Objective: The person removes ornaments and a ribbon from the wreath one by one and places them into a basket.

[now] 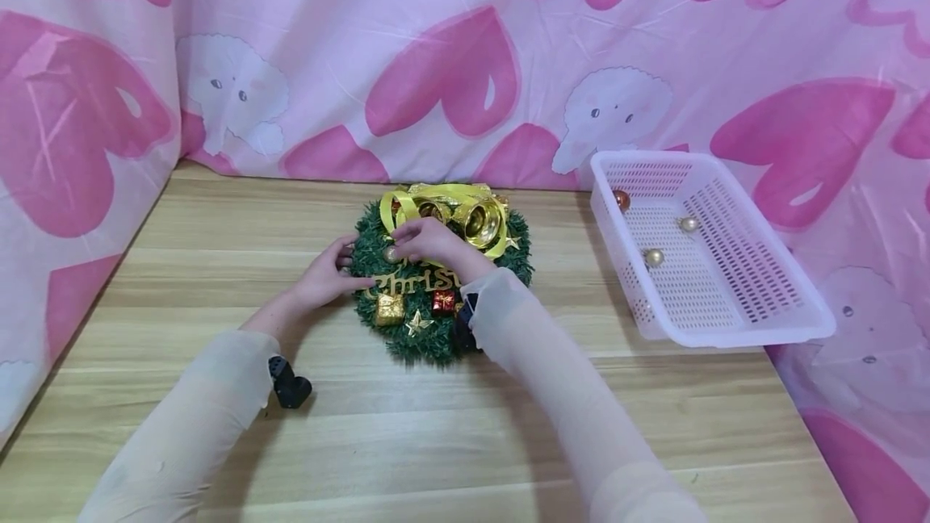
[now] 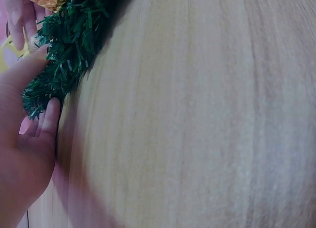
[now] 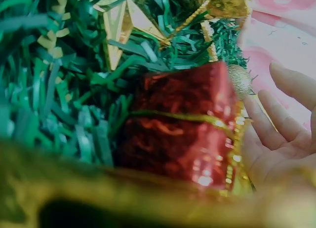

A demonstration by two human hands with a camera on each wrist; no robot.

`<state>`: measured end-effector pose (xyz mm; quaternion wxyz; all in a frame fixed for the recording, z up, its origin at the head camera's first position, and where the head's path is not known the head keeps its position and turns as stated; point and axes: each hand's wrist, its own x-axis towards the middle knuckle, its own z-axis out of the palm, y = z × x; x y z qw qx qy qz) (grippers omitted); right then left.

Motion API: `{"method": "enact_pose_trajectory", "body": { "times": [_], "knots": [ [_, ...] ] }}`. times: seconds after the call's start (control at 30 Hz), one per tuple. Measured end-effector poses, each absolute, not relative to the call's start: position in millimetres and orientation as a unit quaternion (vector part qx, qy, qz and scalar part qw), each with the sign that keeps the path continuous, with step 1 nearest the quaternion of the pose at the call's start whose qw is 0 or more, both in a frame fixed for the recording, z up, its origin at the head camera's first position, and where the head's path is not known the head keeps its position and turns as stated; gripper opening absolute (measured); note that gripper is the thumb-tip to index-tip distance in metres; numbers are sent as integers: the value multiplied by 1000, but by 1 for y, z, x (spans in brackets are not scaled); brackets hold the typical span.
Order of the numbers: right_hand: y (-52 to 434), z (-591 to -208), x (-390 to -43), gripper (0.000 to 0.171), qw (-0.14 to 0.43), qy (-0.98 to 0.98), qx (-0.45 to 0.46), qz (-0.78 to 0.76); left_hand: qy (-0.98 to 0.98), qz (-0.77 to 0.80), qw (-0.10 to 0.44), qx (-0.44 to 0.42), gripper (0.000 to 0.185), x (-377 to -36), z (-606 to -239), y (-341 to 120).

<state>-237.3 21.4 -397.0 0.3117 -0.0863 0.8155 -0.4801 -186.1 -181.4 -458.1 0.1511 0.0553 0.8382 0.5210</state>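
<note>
My right hand (image 1: 429,239) pinched a small gold bauble (image 1: 391,253) at the left inner edge of the green tinsel wreath (image 1: 436,337) mid-table, my left hand (image 1: 327,274) steadied its left rim with relaxed fingers, and three baubles lay in the white plastic basket (image 1: 756,321) right, so work appeared part done.

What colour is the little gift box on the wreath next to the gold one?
Shiny red gift box with gold ribbon, clearest in the right wrist view.
</note>
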Motion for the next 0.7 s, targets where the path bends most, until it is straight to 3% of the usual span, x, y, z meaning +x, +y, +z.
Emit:
{"method": "enact_pose_trajectory", "body": {
  "times": [0.7],
  "knots": [
    [11, -405, -236, 38, 260, 879, -116, -383, 831, 534, 152, 41, 98, -188, -461, -183]
  ]
}}
